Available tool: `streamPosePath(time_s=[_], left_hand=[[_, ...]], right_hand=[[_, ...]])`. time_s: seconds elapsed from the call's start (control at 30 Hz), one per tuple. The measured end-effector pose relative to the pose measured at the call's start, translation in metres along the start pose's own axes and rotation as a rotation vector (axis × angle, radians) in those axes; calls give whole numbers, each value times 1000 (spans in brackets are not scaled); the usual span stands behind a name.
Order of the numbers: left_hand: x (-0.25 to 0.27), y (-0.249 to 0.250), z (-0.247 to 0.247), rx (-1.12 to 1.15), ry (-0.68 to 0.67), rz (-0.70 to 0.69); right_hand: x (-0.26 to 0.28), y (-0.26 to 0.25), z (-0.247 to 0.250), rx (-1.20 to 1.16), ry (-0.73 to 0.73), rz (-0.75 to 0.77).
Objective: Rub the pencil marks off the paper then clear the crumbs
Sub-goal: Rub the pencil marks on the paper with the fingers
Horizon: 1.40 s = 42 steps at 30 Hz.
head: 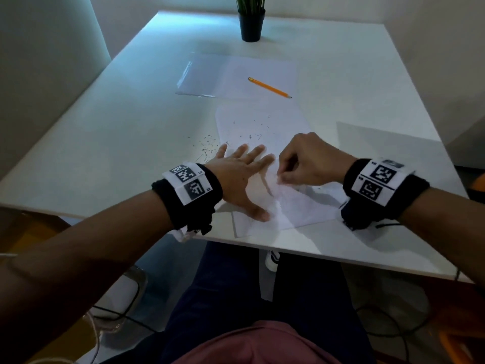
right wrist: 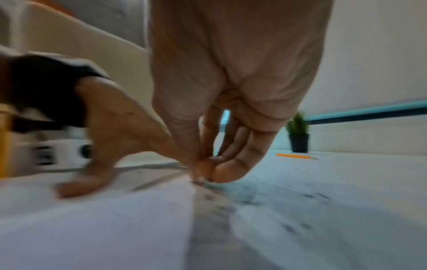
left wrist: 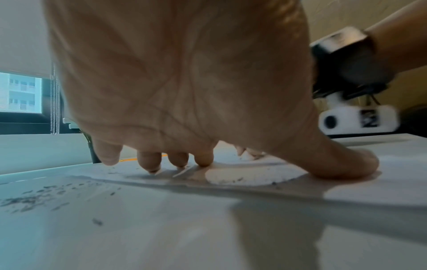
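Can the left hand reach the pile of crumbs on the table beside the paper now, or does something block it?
Probably yes. The left hand lies flat on the paper, fingers spread, and the crumbs lie on the bare table just beyond its outer fingers. Nothing stands between them. It would have to stop pinning the sheet.

The near middle of the table [head: 110,143] is taken up by the left hand [head: 240,179] and right hand [head: 312,164], pressed side by side on the paper [head: 262,122]. Farther back, passage is blocked by a pencil [head: 269,87] and a potted plant [head: 251,22]. Open table surface is seen along both sides, scattered crumbs [head: 207,145] lying at left.
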State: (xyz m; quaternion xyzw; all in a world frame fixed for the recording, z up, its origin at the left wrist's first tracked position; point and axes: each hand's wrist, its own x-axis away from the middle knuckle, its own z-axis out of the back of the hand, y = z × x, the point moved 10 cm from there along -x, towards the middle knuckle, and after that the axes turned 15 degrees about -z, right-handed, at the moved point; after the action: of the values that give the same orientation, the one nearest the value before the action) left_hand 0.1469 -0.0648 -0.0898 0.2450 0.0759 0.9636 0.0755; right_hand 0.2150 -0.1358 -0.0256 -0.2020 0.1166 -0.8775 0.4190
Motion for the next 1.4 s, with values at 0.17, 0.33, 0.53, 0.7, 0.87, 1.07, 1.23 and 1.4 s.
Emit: streamPosePath(time_s=[0.17,0.33,0.53,0.7,0.87,1.07,1.23,1.4], left_hand=[[-1,3,1,-21,-18,-1],[0,1,0,-16,-21,4],[-2,0,0,-6,-11,1],[-2,3,-2,-17,-57,15],[0,4,2,-16,-37,14],[0,3,0,-5,-34,-2],[-4,2,-3,-23,-55,4],[-3,1,-3,-22,-47,-5]], right_hand=[[25,-35,-30,42,-123,136],[14,-23,-12,32,-12,67],[6,-18,-4,20,-3,62],[23,-47,-35,79,-118,190],[10,-40,-22,56,-44,168],[4,-32,-16,23,-27,147],[19,-51,-36,58,-124,253],[12,-51,-31,53,-80,233]])
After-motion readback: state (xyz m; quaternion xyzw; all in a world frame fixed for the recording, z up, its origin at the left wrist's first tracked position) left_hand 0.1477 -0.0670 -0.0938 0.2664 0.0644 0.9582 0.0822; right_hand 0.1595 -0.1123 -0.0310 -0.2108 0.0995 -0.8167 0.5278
